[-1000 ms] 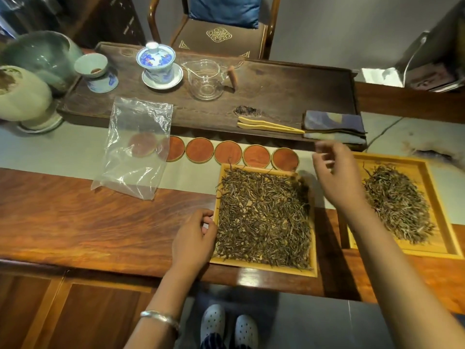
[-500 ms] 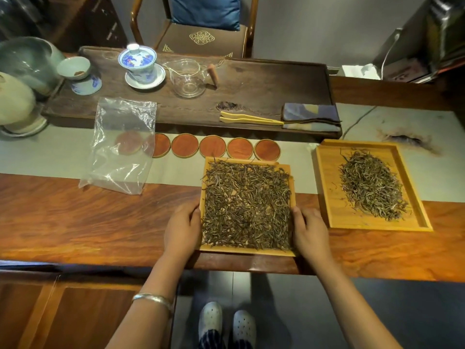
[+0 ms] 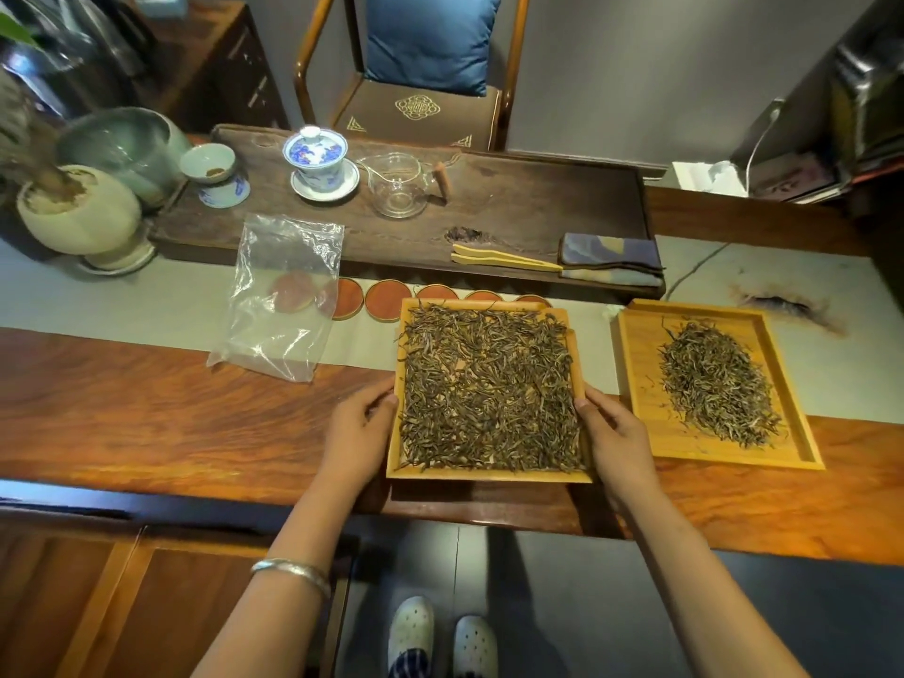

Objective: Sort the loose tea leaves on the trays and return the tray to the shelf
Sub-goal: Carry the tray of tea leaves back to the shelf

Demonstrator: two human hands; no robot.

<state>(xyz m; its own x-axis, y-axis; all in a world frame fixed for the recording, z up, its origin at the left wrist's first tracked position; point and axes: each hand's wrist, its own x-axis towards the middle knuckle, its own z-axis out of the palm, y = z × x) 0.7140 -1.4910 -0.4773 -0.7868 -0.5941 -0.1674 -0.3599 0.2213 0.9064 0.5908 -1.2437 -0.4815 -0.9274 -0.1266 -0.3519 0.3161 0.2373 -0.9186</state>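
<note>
Both hands are clamped on the near tray [image 3: 489, 474], the left hand [image 3: 359, 433] gripping its left rim and the right hand [image 3: 614, 440] its right rim, with the loose tea leaves [image 3: 489, 389] spread edge to edge between them. The 2nd tray [image 3: 641, 384], holding a smaller heap, sits just beyond the right hand on the table [image 3: 146, 423]. If it were me, I'd keep the tray dead level and lift slowly with even pressure from both sides, because leaves lying that close to the low rim will likely slide off at the slightest tilt.
</note>
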